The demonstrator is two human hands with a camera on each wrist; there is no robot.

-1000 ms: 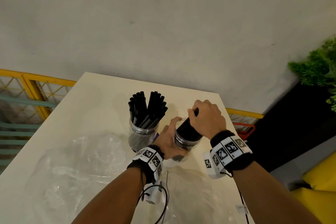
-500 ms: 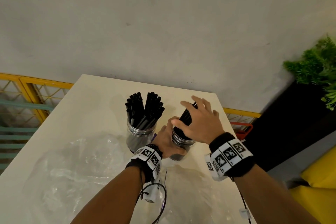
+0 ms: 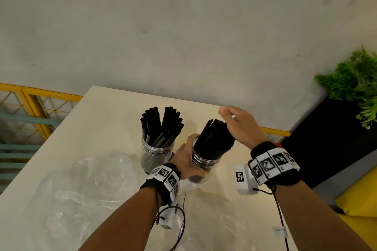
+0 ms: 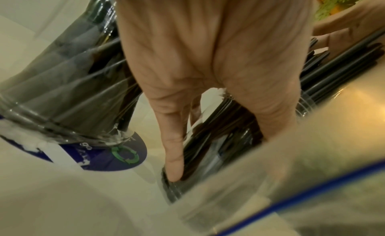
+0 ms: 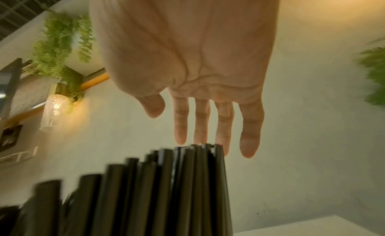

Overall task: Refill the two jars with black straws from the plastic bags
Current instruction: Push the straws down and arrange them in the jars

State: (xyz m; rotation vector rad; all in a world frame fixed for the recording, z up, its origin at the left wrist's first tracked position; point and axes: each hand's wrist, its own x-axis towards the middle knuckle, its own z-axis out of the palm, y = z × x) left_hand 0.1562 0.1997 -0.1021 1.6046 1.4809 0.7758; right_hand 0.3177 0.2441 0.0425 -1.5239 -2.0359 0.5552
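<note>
Vs 0.5 s ago: right hand (image 3: 240, 126) is off the straw bundle and up toward 1 o'clock; before, its fingers were spread over the straw tops. A second ago it was fisted round the bundle. Straws in the right jar (image 3: 205, 162) now fan out, leaning toward 1 o'clock. Left hand hasn't shifted.

Right hand: open, fingers (image 5: 249, 132) straight and slightly spread, holding nothing. Wrist view shows fingertips just past the top ends of the black straws (image 5: 193, 182); contact unclear, looks just apart.

Left hand (image 3: 186, 159): wraps the right jar from its 9 o'clock side, thumb and fingers curled round the clear wall. Left wrist view confirms: a finger (image 4: 174, 150) lies down along the jar wall, straws visible through the plastic.

Left jar (image 3: 157, 153) stands upright on the desk (image 3: 98, 128) just beside, at 9 o'clock of the held jar, full of straws (image 3: 161, 126) splayed in two clumps.

Clear plastic bags (image 3: 81, 193) lie flat on the desk at 6–8 o'clock of the jars, under the forearms.
</note>
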